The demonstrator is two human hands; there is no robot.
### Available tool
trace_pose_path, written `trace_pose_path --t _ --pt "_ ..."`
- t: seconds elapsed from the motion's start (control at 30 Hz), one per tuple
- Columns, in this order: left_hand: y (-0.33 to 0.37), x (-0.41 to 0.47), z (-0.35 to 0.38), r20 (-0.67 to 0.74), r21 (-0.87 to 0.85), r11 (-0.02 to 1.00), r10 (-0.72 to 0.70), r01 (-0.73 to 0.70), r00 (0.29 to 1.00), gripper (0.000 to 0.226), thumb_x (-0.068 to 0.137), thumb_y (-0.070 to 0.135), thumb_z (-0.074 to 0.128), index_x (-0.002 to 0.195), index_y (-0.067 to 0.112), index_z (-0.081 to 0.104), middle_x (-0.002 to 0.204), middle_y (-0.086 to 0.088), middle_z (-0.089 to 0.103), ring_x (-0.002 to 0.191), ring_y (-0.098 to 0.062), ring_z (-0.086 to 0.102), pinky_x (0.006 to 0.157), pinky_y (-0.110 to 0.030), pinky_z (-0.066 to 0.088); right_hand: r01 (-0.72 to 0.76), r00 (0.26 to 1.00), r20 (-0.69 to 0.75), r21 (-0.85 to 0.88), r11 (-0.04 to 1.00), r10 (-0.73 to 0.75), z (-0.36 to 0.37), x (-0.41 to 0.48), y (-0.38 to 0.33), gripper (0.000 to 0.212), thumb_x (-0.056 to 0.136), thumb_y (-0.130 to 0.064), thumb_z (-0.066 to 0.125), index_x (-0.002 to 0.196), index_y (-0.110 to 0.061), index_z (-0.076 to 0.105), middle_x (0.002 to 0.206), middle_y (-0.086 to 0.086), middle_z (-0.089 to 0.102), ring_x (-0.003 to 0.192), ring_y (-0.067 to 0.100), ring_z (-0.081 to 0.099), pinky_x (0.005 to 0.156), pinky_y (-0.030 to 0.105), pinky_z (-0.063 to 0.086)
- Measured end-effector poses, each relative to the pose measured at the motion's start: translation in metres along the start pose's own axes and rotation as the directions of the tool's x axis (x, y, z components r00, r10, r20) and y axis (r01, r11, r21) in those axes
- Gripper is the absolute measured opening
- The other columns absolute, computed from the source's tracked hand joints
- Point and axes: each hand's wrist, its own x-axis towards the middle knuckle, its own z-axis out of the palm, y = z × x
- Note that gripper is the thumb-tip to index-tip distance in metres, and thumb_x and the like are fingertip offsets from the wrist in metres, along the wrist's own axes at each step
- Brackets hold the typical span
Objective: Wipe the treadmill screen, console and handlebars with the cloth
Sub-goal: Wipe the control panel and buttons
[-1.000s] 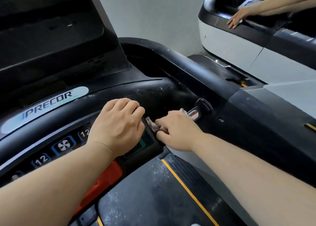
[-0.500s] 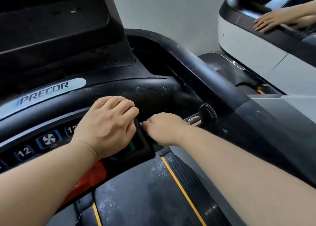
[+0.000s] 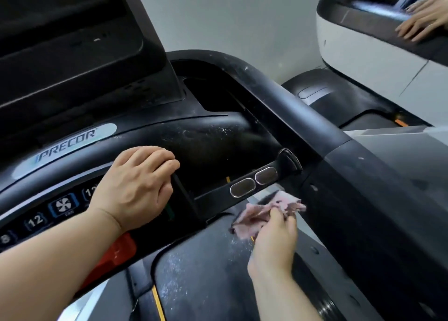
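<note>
Since half a second ago my right hand (image 3: 274,243) has dropped off the handlebar (image 3: 213,194). The pink cloth (image 3: 264,211) is bunched and pinched between thumb and fingertips, hanging just below the two metal grip pads (image 3: 243,187). My left hand (image 3: 138,187) curls over the console (image 3: 206,138) edge. I reckon I'm mid-handlebar, between strokes. Dust shows on the console hump, so next the cloth must go back up, spread and pressed flat.

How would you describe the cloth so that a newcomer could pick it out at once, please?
Find the black Precor console; just below its right end, under two oval metal plates, the right hand pinches the cloth. It is the only soft, crumpled, pinkish thing among hard black surfaces.
</note>
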Motion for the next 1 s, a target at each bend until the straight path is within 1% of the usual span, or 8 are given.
trace_pose_path --t 0.13,0.27,0.4,0.53,0.67,0.77,0.9,1.0 --pt "0.001 0.0 0.0 -0.006 -0.015 1.0 -0.007 0.007 1.0 0.036 0.086 0.026 0.04 0.103 0.013 0.07 0.11 -0.003 0.067 0.109 -0.026 0.057 0.098 -0.04 0.036 -0.423 0.904 0.166 0.485 0.765 0.395 0.011 0.043 -0.049 0.048 0.09 -0.017 0.03 0.043 -0.02 0.041 0.045 -0.008 0.038 0.032 0.011 0.036 0.047 0.015 0.024" --pt "0.0 -0.001 0.001 -0.002 -0.036 0.999 0.003 -0.003 1.0 0.037 0.086 0.026 0.041 0.103 0.013 0.07 0.111 -0.002 0.067 0.111 -0.027 0.058 0.099 -0.04 0.036 -0.522 0.853 0.281 0.447 0.727 0.44 0.018 0.038 -0.029 0.03 0.075 -0.012 0.028 0.048 -0.021 0.018 0.049 -0.009 0.019 0.036 0.011 0.023 0.045 0.014 0.021" --pt "-0.003 0.0 0.003 -0.036 -0.051 0.998 0.023 -0.025 0.999 0.036 0.087 0.027 0.042 0.103 0.014 0.071 0.111 -0.001 0.067 0.11 -0.028 0.059 0.097 -0.041 0.037 -0.65 0.746 0.456 0.341 0.679 0.486 0.034 -0.023 0.015 0.036 0.078 -0.026 0.039 0.043 -0.022 0.033 0.052 -0.008 0.037 0.058 0.015 0.037 0.064 0.022 0.031" --pt "-0.005 0.0 0.003 -0.047 -0.07 0.997 0.038 -0.042 0.998 0.033 0.086 0.027 0.043 0.103 0.015 0.069 0.109 0.0 0.066 0.108 -0.026 0.058 0.096 -0.04 0.037 -0.532 0.846 0.302 0.412 0.74 0.44 0.034 -0.008 -0.008 0.023 0.07 -0.02 0.047 0.048 -0.02 0.039 0.048 0.0 0.041 0.042 0.021 0.045 0.066 0.027 0.044" --pt "-0.007 -0.003 0.004 -0.053 -0.097 0.994 0.05 -0.055 0.997 0.03 0.087 0.027 0.044 0.101 0.015 0.069 0.107 0.001 0.066 0.108 -0.026 0.058 0.097 -0.039 0.038 -0.381 0.92 0.097 0.441 0.812 0.379 0.05 0.003 -0.025 0.022 0.058 -0.005 0.034 0.045 -0.019 0.022 0.046 0.003 0.02 0.04 0.018 0.021 0.056 0.023 0.02" --pt "-0.01 -0.004 0.003 -0.019 -0.107 0.993 0.056 -0.058 0.998 0.03 0.087 0.027 0.044 0.099 0.017 0.069 0.106 0.001 0.066 0.107 -0.025 0.059 0.097 -0.038 0.037 -0.424 0.905 0.137 0.38 0.822 0.403 0.059 -0.032 -0.007 0.022 0.046 -0.002 0.043 0.05 -0.017 0.028 0.057 0.008 0.028 0.047 0.024 0.029 0.059 0.027 0.031" --pt "-0.001 0.002 -0.003 0.054 -0.326 0.928 0.209 -0.181 0.976 0.03 0.083 0.024 0.042 0.099 0.023 0.068 0.103 0.006 0.065 0.103 -0.019 0.06 0.11 -0.041 0.032 -0.349 0.933 -0.016 0.186 0.918 0.358 0.033 -0.072 0.009 0.021 0.085 0.002 0.042 0.073 0.0 0.06 0.056 0.014 0.061 0.045 0.025 0.058 0.049 0.034 0.05" --pt "0.038 0.007 -0.023 0.141 -0.701 0.686 0.399 -0.193 0.906 0.045 0.089 0.028 0.048 0.132 0.039 0.047 0.139 0.016 0.046 0.124 -0.007 0.046 0.11 -0.031 0.035 -0.346 0.932 0.206 0.267 0.899 0.298 0.033 -0.086 -0.022 0.035 0.096 -0.028 0.042 0.087 -0.01 0.071 0.082 0.01 0.074 0.067 0.027 0.07 0.064 0.042 0.055"
